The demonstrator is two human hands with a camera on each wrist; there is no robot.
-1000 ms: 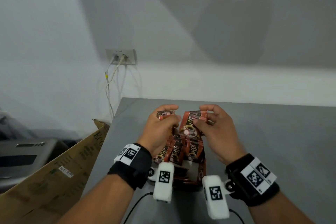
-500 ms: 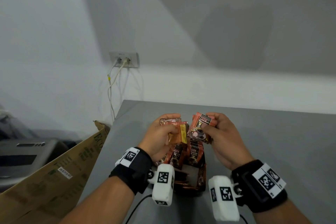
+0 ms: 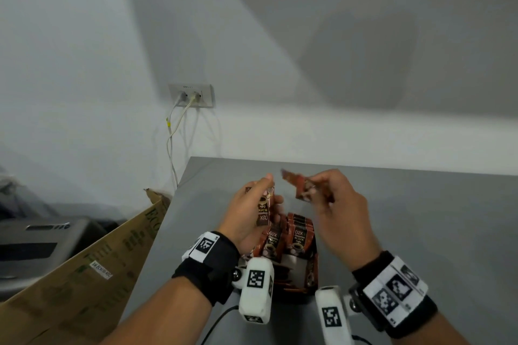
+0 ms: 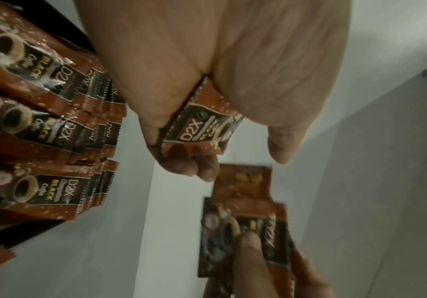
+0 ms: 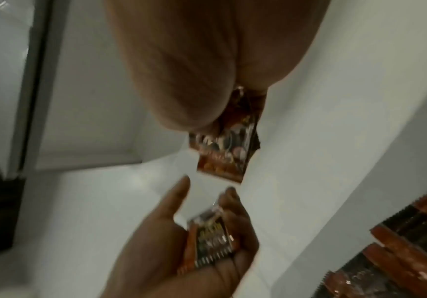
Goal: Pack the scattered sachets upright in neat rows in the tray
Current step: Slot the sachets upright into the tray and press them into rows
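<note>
Brown coffee sachets [image 3: 299, 238] stand upright in rows inside a dark tray [image 3: 311, 280] on the grey table; the rows [image 4: 41, 125] also fill the left of the left wrist view. Just above and behind the tray, my left hand [image 3: 252, 211] holds a small stack of sachets [image 3: 264, 210], printed side up; the left wrist view shows that stack [image 4: 197, 129] between thumb and fingers. My right hand [image 3: 333, 204] pinches a couple of sachets [image 3: 301, 186], blurred and tilted, a little apart from the left hand. The right wrist view shows those sachets [image 5: 225, 147] under the thumb.
The grey table [image 3: 420, 218] ends at its left edge beside a tilted cardboard box [image 3: 84, 274]. A wall socket [image 3: 192, 95] with hanging cables sits behind the table's far left corner. A grey machine [image 3: 36, 246] stands at the left.
My hands have drawn apart. The right hand has lifted its sachets up and to the right, and the left hand has turned its stack printed side up.
</note>
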